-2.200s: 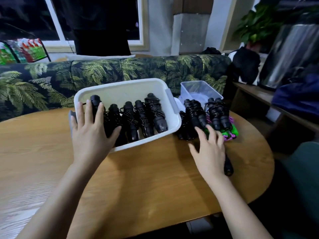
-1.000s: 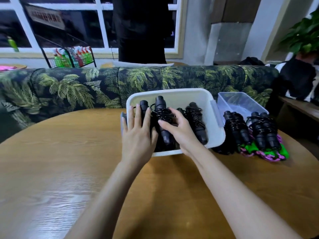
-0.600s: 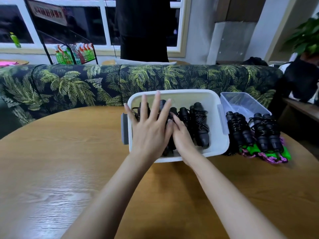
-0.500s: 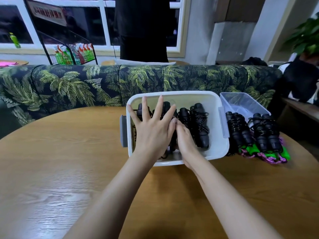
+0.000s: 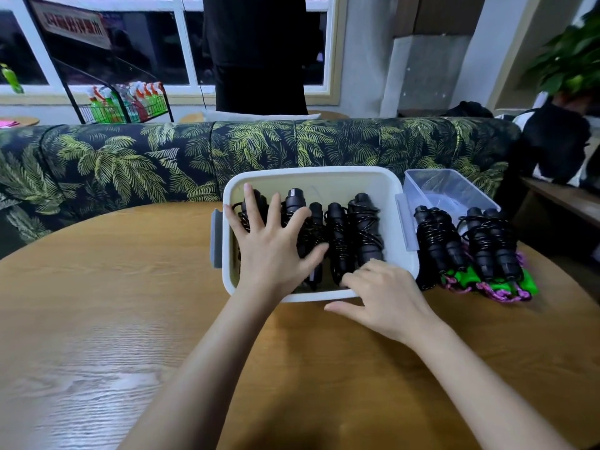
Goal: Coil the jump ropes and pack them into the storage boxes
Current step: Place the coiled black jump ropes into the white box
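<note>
The ropes [image 5: 357,228] are pressed level in the box [image 5: 311,172] by the spread left hand [image 5: 276,251], the relaxed, empty right hand [image 5: 386,297] withdrawn for more.

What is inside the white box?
Coiled black jump ropes lie side by side in the white box. The left hand covers the leftmost ones, so their number cannot be seen.

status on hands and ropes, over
Left hand open, flat on the coiled ropes in the white box. Right hand open, resting on its near rim. Two coiled bundles outside, right of box.
</note>
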